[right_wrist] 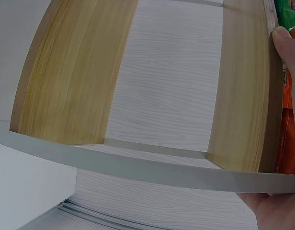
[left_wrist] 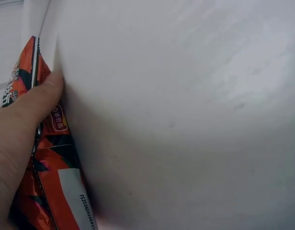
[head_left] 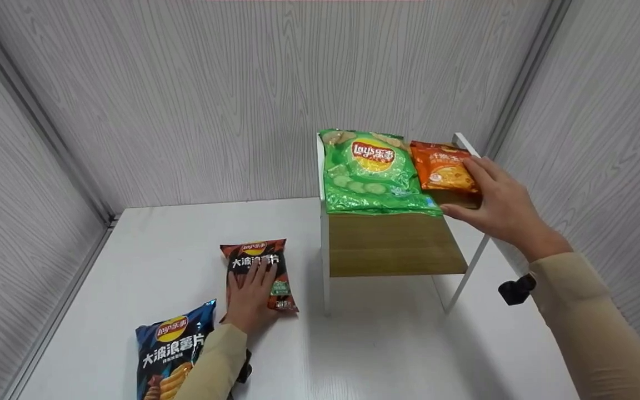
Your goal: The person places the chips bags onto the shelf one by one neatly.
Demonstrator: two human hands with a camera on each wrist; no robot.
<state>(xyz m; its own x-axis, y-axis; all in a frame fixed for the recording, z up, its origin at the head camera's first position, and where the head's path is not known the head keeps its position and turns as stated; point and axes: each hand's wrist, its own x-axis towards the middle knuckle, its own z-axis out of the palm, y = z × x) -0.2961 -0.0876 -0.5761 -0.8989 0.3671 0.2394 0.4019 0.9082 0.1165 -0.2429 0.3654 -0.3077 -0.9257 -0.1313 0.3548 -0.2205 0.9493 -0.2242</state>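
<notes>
My left hand (head_left: 251, 300) lies over a red and black Lay's chip bag (head_left: 234, 283) on the white table, fingers spread across its front. In the left wrist view my thumb (left_wrist: 44, 96) hooks the bag's side edge near the printed back. My right hand (head_left: 500, 205) is at the upper right of a small shelf (head_left: 398, 244), its fingers stretched over an orange chip bag (head_left: 445, 166). The right thumb (right_wrist: 284, 40) lies at the upper board's front edge, near a green Lay's bag (head_left: 375, 183) that lies beside the orange one and overhangs the front.
A blue and black Lay's bag (head_left: 173, 347) lies at the front left, partly covered by the left sleeve. The shelf has a lower wooden board (right_wrist: 71, 72) and a pale side frame (right_wrist: 152, 167). Wood-patterned panels (head_left: 198, 100) enclose the back and sides.
</notes>
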